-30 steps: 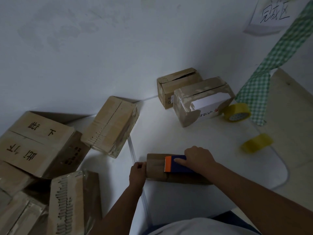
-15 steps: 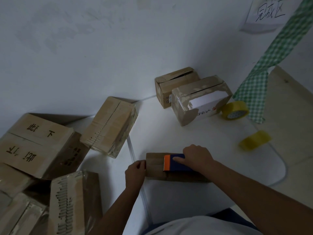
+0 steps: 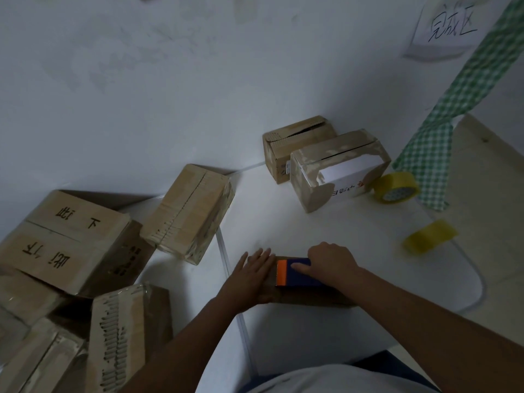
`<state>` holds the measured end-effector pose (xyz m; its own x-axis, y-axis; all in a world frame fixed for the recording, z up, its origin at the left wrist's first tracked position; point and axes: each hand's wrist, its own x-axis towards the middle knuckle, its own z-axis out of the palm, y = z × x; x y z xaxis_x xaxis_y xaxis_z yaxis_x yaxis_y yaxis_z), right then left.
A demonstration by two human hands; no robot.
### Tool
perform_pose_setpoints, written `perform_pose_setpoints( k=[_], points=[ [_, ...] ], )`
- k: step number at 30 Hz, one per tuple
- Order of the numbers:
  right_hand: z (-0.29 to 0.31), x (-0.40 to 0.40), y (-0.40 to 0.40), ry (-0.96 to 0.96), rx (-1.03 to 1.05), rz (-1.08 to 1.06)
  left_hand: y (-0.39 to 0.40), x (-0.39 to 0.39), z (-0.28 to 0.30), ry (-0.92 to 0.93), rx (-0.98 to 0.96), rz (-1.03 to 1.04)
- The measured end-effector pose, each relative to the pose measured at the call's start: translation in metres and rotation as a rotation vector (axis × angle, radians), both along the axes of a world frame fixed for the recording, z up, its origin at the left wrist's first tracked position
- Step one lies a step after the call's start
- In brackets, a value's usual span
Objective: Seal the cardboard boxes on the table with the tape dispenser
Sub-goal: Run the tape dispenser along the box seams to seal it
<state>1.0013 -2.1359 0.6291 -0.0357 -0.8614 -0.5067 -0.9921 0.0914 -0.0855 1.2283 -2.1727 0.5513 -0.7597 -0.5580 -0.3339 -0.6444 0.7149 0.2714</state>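
Head view: left hand [image 3: 252, 275] lies flat, fingers straight, pressing on the left end of a small cardboard box [image 3: 300, 297] at the near edge of the white table [image 3: 326, 239]. Right hand [image 3: 331, 263] curls round the blue-and-orange tape dispenser [image 3: 295, 273], index finger stretched along its top, dispenser resting on the box top. Two more boxes [image 3: 337, 165] stand touching at the back by the wall, flaps not taped flat. Two yellow tape rolls [image 3: 395, 188] lie to the right, well apart from the hands. A pile of boxes [image 3: 85, 251] sits on the left. Green checked cloth [image 3: 442, 131] hangs at right.
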Motion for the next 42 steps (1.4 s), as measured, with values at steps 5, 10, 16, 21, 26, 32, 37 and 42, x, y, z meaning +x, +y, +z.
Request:
perform_pose_setpoints(
  k=[5, 10, 16, 21, 26, 32, 37, 42],
  points=[
    [0.004, -0.005, -0.002, -0.028, 0.031, 0.019, -0.006, 0.004, -0.008, 0.169, 0.071, 0.035],
    [0.011, -0.017, 0.000, -0.076, 0.044, 0.009, -0.011, 0.007, -0.009, 0.200, 0.094, 0.035],
    [0.017, -0.091, 0.036, 0.011, 0.067, -0.026, -0.018, 0.009, -0.001, 0.124, 0.110, 0.009],
    [0.007, -0.107, 0.055, 0.001, 0.069, -0.049, -0.027, 0.007, 0.001, 0.058, 0.124, -0.040],
    [0.006, -0.101, 0.059, 0.009, 0.049, -0.086, -0.022, -0.007, 0.016, -0.149, 0.088, -0.013],
    [0.006, -0.094, 0.064, 0.009, 0.062, -0.096, 0.019, -0.055, -0.007, -0.037, 0.035, 0.440],
    [0.006, -0.086, 0.070, -0.036, 0.086, -0.141, 0.012, -0.040, -0.029, -0.065, -0.099, 0.341],
    [-0.002, -0.054, 0.066, -0.117, 0.062, -0.254, -0.033, -0.022, -0.022, -0.079, -0.187, 0.261]
  ],
)
